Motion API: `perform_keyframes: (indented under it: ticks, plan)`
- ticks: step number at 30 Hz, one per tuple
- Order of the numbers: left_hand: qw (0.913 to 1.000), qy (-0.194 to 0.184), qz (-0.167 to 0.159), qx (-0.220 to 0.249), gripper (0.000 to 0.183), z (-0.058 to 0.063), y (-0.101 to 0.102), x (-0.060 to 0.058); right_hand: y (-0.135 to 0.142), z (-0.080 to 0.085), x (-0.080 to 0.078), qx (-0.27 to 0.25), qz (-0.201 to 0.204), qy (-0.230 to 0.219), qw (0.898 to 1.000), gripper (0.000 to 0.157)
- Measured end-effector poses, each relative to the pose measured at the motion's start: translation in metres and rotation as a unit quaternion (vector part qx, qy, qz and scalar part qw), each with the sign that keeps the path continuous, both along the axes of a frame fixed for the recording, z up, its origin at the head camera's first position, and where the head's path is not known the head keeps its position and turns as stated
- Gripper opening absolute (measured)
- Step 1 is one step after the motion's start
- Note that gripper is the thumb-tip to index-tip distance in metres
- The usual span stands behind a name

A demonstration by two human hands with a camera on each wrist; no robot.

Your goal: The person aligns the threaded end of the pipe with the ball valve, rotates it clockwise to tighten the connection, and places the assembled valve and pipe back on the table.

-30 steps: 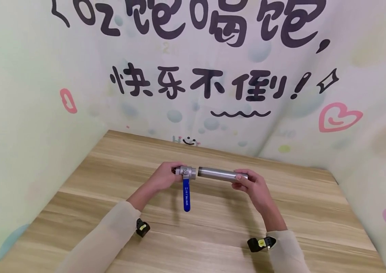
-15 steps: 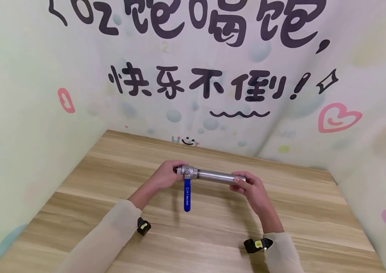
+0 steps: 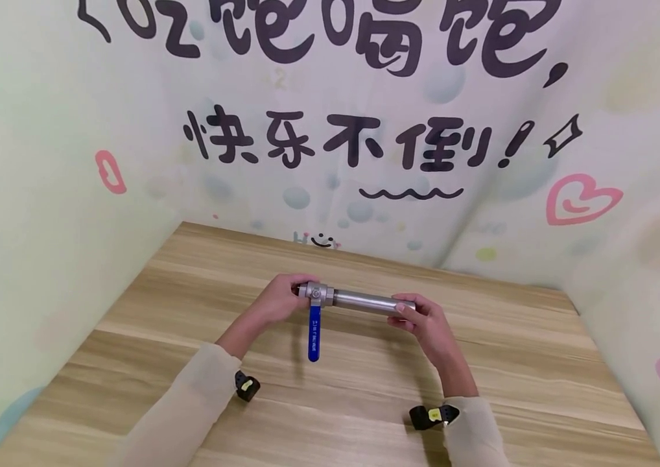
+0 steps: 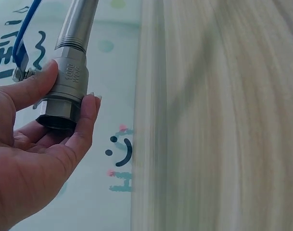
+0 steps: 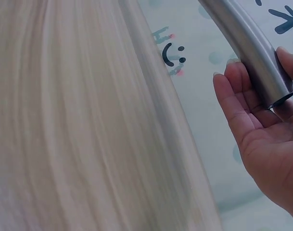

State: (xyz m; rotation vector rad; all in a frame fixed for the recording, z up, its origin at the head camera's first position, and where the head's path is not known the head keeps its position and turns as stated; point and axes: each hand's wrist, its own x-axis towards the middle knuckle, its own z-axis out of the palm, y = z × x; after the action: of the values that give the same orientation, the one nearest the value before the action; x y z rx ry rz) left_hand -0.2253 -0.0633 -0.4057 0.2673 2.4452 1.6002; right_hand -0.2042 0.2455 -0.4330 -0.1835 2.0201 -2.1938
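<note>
I log left hand [image 3: 276,301] pinching valve [image 4: 70,77], right hand [image 3: 432,325] pinching pipe [image 3: 365,301], pipe touching valve between both hands' fingers.

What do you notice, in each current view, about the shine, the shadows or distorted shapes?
Head view: a bright streak along the pipe, soft shadows on the table; left wrist view: a faint, blurry-edged shadow across the table; right wrist view: the pipe looks curved, though straight in the head view, so probably lens distortion.

Beyond the wood-grain table [image 3: 336,415], a pale far wall [image 3: 260,211] bears 2 rows of black characters [image 3: 354,146]; right, a pink heart [image 3: 576,208].
</note>
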Motion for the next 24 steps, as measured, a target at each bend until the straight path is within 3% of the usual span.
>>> perform_keyframes:
  ticks: [11, 24]
  plan:
    - [0.9996, -0.001, 0.001, 0.026, 0.045, -0.013, -0.007, -0.004, -0.009, -0.003, -0.003, 0.031, -0.010, -0.020, 0.999, 0.041]
    - [0.9998, 0.011, -0.003, 0.013, 0.044, -0.014, -0.010, -0.005, -0.010, -0.001, -0.001, 0.026, 0.006, -0.027, 0.999, 0.039]
